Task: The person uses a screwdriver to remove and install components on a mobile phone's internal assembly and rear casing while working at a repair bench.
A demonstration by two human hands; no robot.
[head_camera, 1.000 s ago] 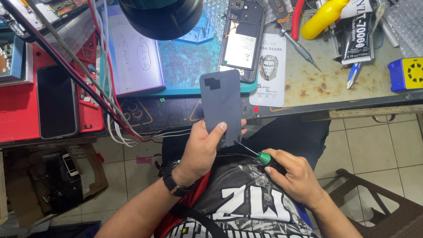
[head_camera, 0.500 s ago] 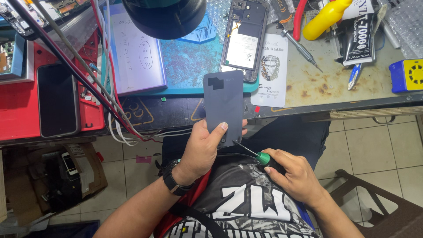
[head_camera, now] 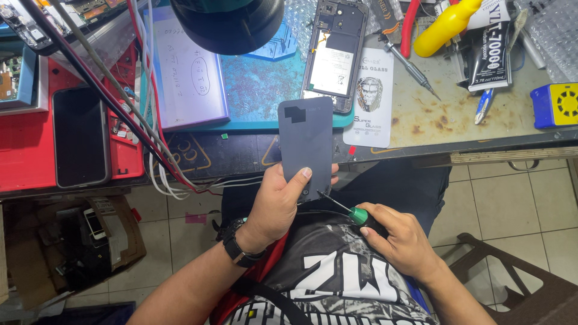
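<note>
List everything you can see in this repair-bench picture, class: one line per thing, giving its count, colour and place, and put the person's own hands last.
Back cover: one, grey, held upright over the bench edge.
Screwdriver: one, green handle, tip at the cover's lower edge.
Opened phone: one, black frame, on the teal mat.
Teal mat: one, bench centre.
Dark phone: one, black, on the red tray at left.
Red tray: one, bench left.
Yellow bottle: one, top right.
Blue and yellow box: one, far right.
Lamp head: one, dark, top centre.
Cables: several, red, white and black, crossing at left.
Wristwatch: one, black, left wrist.
Left hand: grips the back cover.
Right hand: holds the screwdriver.
</note>
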